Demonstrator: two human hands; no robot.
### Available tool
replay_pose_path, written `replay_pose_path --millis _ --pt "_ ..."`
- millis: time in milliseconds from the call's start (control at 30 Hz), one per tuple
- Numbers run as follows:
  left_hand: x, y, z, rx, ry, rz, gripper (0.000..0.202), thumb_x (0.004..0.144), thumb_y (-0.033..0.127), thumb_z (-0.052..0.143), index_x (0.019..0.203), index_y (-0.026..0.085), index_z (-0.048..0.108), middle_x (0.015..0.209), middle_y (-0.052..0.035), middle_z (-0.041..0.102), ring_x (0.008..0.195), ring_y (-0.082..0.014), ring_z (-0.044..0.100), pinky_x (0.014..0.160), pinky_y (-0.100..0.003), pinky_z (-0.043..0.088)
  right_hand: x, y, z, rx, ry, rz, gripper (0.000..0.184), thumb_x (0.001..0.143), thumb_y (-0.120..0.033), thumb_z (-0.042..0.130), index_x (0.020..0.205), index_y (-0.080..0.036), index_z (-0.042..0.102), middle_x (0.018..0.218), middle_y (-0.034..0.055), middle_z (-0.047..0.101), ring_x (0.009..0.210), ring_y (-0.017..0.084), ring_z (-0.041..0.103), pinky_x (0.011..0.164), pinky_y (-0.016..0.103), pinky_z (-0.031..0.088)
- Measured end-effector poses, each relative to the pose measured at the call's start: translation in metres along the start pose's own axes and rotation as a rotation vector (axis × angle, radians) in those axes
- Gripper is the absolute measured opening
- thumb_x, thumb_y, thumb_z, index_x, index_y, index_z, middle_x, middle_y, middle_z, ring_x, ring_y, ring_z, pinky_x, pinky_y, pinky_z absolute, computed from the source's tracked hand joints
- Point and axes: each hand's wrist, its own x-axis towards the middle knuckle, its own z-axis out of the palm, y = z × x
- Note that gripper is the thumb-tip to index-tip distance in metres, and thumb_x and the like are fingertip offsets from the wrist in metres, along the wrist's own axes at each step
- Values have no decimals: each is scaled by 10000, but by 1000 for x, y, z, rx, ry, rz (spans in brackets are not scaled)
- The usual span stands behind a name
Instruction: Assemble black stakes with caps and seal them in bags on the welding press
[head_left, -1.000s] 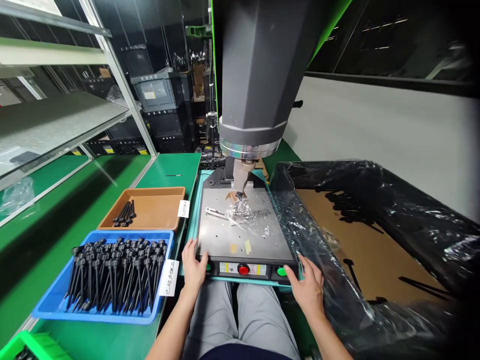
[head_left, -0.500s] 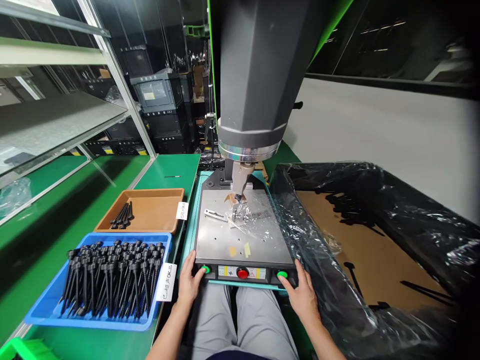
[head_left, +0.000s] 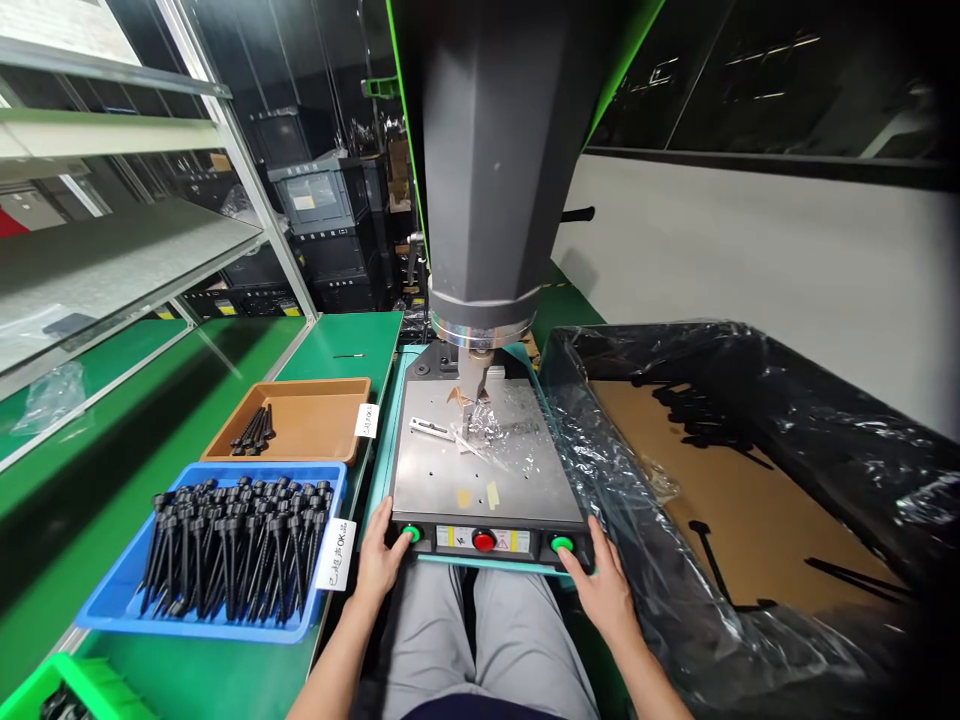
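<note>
My left hand (head_left: 380, 558) is at the front left corner of the machine base, its thumb on a green button (head_left: 411, 534) and its fingers stretched along the side. My right hand (head_left: 606, 592) mirrors it at the right corner, thumb on the other green button (head_left: 562, 544). Both hands hold nothing. A red button (head_left: 484, 541) lies between them. Above the metal plate (head_left: 427, 485), the machine's grey horn (head_left: 472, 375) reaches down to a small fixture surrounded by clear plastic film (head_left: 487, 425). The piece under the tip is hard to make out. A white-handled cutter (head_left: 431, 429) lies on the plate.
On the left, a blue tray (head_left: 202, 627) holds many black ribbed plastic pieces, and a brown tray (head_left: 315, 405) holds several. A green bin (head_left: 97, 690) stands at lower left. To the right is a film-lined box (head_left: 630, 530) with black parts. A shelf rack (head_left: 255, 180) rises at left.
The machine head and its horn have come down toward the fixture on the plate. Both hands keep their places, thumbs on the green buttons. The view has shifted slightly.
</note>
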Motion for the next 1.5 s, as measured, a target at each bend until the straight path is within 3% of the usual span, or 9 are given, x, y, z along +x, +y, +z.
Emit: replay_pose_path --millis 233,467,600,767,933,1100,1267,1367,1500 --pt "13 47 -4 -58 194 68 388 846 362 630 1208 223 654 1299 -115 612 1248 -277 556 1101 -474 411 6 5 -4 100 1 48 780 804 -678 519 1426 -210 479 1412 153 514 1232 342 551 986 475 486" --pt "79 118 32 -456 10 59 413 819 319 673 1221 225 654 1305 -125 614 1194 -253 577 999 -413 478 22 -37 -10 128 183 -125 545 877 -541 484 1223 -153 646 1310 166 598 1238 311 545 1106 483 385" --pt "118 139 58 -611 -24 -64 609 693 292 795 1263 197 599 1315 -152 604 1199 -251 574 1016 -411 438 31 -72 3 415 145 14 508 858 -502 546 1248 -182 614 1319 161 599 1236 307 557 1091 511 398" --pt "129 151 65 -806 -172 -164 642 649 346 827 1212 147 590 740 1 654 742 -154 629 812 -323 481 45 -89 8 1066 -79 196 454 769 -381 700 1206 -297 607 1259 99 636 1013 257 674 666 347 573" --pt "122 165 54 -966 -323 -232 507 580 406 861 970 143 674 635 40 582 607 -116 579 708 -287 478 56 -102 8 1200 -313 222 277 781 -372 693 1057 -340 685 974 25 685 506 96 460 316 180 248" --pt "121 176 49 -1040 -308 -243 501 571 390 876 971 156 685 643 36 593 587 -108 592 645 -255 467 77 -146 42 1060 -382 190 381 741 -452 733 1082 -292 672 859 21 653 575 111 498 392 187 310" --pt "121 180 49 -1120 -297 -272 533 560 388 889 987 152 674 652 43 591 574 -99 601 631 -240 467 119 -185 71 669 -117 -65 636 755 -559 654 1269 -189 592 1162 130 639 924 227 610 700 326 515" --pt "121 182 49 -1137 -287 -297 538 551 388 896 983 156 675 658 46 588 579 -91 596 631 -237 479 143 -201 75 475 5 -232 655 804 -551 578 1327 -157 558 1288 176 569 1114 282 561 911 424 482" --pt "122 183 48 -1151 -302 -319 543 537 383 904 977 157 680 665 38 605 583 -96 600 627 -241 488 162 -220 74 345 -16 -378 552 846 -472 534 1293 -154 595 1314 172 562 1246 297 486 1067 466 368"
